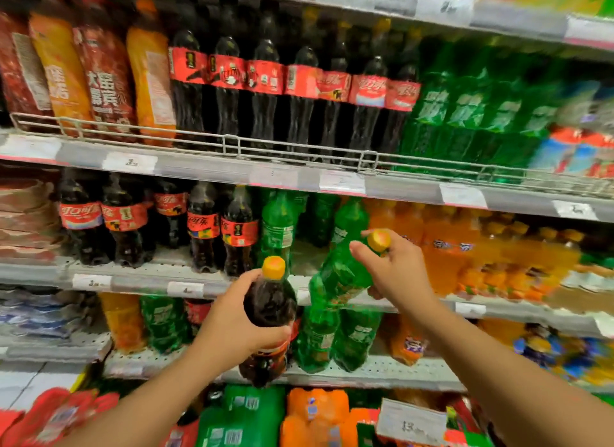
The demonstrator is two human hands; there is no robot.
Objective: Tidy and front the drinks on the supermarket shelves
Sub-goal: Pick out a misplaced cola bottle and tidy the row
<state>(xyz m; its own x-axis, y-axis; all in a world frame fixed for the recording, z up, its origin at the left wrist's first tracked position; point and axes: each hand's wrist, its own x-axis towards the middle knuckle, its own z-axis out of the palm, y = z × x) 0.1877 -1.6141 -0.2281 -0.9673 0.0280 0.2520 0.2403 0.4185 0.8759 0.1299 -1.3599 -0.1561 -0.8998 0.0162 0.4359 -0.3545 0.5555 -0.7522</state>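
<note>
Shelf (212,282) fully stocked, one gap behind its edge. Left hand (232,327) grips cola (270,308); right hand (395,270) grips tilted green bottle (342,277)

Three shelves run across the frame, one above another. On the upper shelf (212,167), cola bottles (265,91) stand at centre, bagged drinks (83,71) to their left, lemon-lime bottles (471,114) to their right. On the middle shelf (149,277), smaller cola bottles (126,227) stand left of centre. In front of that shelf, at lower centre, the left hand (232,320) holds an upright cola bottle (269,313); just right, the right hand (395,267) holds a tilted bottle (342,273) by its neck. Multipacks (315,416) lie along the bottom edge.
</note>
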